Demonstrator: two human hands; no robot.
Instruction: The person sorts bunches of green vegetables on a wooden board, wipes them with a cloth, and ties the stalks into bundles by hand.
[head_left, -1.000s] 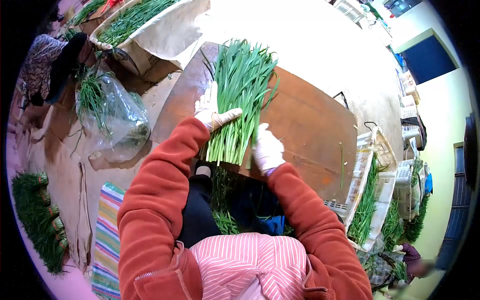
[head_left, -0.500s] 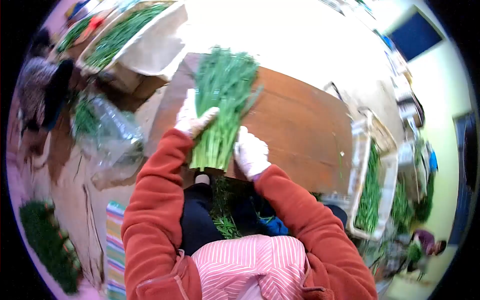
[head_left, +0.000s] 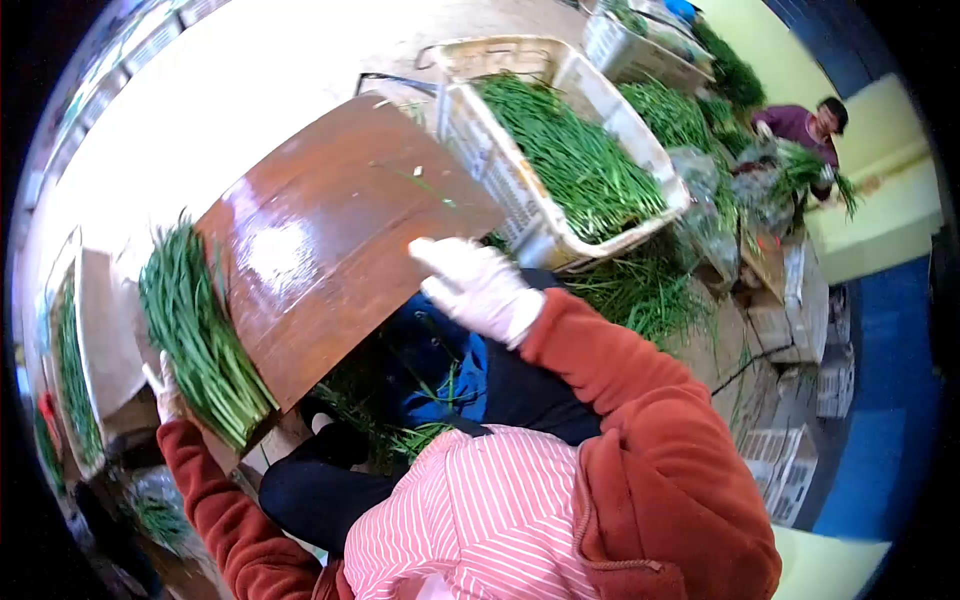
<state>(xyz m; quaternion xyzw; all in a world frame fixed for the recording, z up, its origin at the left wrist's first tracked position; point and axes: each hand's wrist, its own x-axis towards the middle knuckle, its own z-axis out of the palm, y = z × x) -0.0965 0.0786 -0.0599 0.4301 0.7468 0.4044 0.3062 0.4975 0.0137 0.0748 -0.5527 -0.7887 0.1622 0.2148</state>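
Note:
A thick bundle of long green garlic chives (head_left: 200, 335) lies along the left end of a brown wooden board (head_left: 330, 240), its pale cut ends towards me. My left hand (head_left: 168, 390), in a white glove, rests against the bundle's left side with its visible fingers apart; part of it is hard to make out. My right hand (head_left: 480, 290), also gloved, is in the air over the board's near right corner. Its fingers are stretched out and it holds nothing. Just beyond it stands a white plastic crate (head_left: 520, 205) with loose garlic chives (head_left: 570, 160) inside.
Loose greens (head_left: 640, 300) lie on the floor by the crate. Another person (head_left: 800, 130) at the right handles greens. A pale box of greens (head_left: 105, 340) stands at the far left. Stray leaf bits (head_left: 418, 172) lie on the board.
My view has swung to the right, towards the crate. My right hand has moved away from the bundle to the board's right side; my left hand remains beside the bundle.

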